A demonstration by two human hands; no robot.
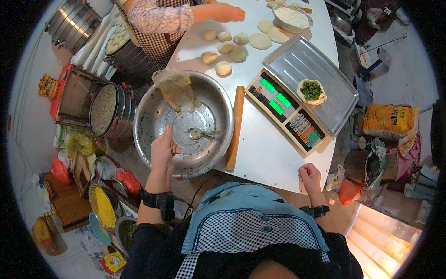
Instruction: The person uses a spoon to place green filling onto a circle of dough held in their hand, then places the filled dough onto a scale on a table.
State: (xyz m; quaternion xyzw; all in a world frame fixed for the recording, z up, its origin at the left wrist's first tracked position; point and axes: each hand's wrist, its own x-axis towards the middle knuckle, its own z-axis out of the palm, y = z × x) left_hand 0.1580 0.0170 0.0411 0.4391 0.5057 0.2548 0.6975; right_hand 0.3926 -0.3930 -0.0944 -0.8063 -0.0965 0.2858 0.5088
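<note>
My left hand (162, 151) is over the near left side of a wide steel basin (143, 146), thumb up and fingers curled; nothing shows in it. Inside the basin are a metal spoon (197, 133), green bits and a clear plastic bag (176, 90) draped over the far rim. My right hand (310, 175) is a loose fist by the table's near edge, with nothing visible in it. Beyond it, a digital scale (271, 118) with lit green displays carries a dough wrapper (322, 102) topped with chopped green filling (311, 90). A wooden rolling pin (236, 129) lies between basin and scale.
Several dough balls (223, 68) and flat dough rounds (260, 41) lie on the white table (264, 157), near a bowl of flour (292, 17). A co-worker's hand (223, 13) reaches over the far side. Steamer trays (104, 110) and filled bowls (104, 209) stand left.
</note>
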